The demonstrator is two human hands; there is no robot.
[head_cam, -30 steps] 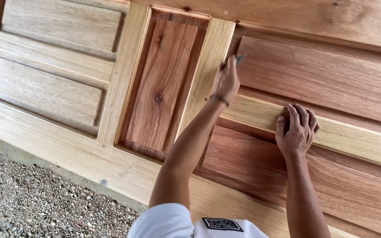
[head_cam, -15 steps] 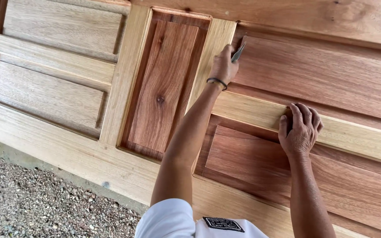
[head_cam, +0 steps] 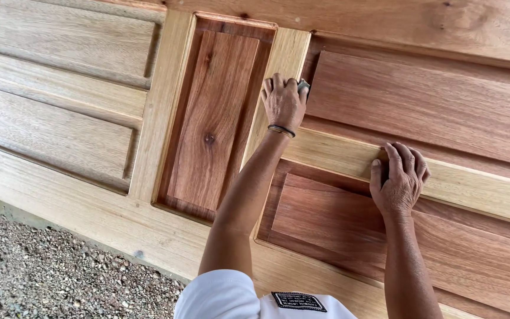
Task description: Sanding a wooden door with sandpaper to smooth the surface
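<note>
The small grey object (head_cam: 303, 86) in the left hand (head_cam: 283, 101) is mostly hidden by the fingers, its kind unclear. The wooden door (head_cam: 149, 118) runs past the top, left and right edges. The right hand (head_cam: 398, 180) hides its own palm

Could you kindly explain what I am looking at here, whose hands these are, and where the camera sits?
The camera is worn on a person's head and looks down at their own two bare hands. Before them stands a large panelled wooden door of pale frame pieces and reddish panels, with grey gravel ground below. The left hand, wearing a dark wristband, presses a small grey object, perhaps sandpaper, against the pale upright frame piece. The right hand rests on the pale crosswise rail, holding nothing visible.
</note>
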